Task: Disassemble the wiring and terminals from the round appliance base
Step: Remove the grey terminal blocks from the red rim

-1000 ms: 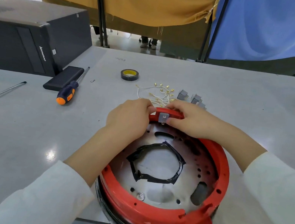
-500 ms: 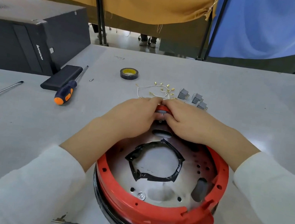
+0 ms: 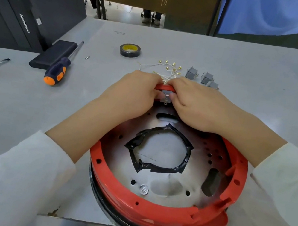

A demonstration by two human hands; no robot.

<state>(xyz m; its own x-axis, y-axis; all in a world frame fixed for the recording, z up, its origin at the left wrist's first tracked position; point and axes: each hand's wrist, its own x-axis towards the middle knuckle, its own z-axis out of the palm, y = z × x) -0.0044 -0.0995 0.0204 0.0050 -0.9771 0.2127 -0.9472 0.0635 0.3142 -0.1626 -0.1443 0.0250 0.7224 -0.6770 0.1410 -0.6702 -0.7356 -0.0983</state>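
Hands meet at the far rim of the round appliance base (image 3: 161,211), which sits at the near edge of the grey bench (image 3: 249,74) and slightly overhangs it. Its red ring surrounds a metal plate with a torn loop of black tape (image 3: 157,150) around the central opening. The left hand (image 3: 128,91) curls its fingers over the red rim from the left, gripping it, and its thumb presses against a small grey terminal block (image 3: 165,98) seated just inside the rim. The right hand (image 3: 198,105) comes from the other side, its fingers hooked over the rim and its thumb pinching the same block (the fingertips themselves are hidden behind the ring).

Just beyond the hands lies a bundle of loose white wires (image 3: 168,69) with brass terminals. Three grey terminal blocks (image 3: 202,76) lie to the right of that bundle. A roll of black tape (image 3: 130,50) with a yellow core sits farther back. To the left lie a screwdriver (image 3: 58,70) with a dark blue and orange handle, a flat black case (image 3: 53,54) touching it, and a black computer tower (image 3: 23,11) behind.
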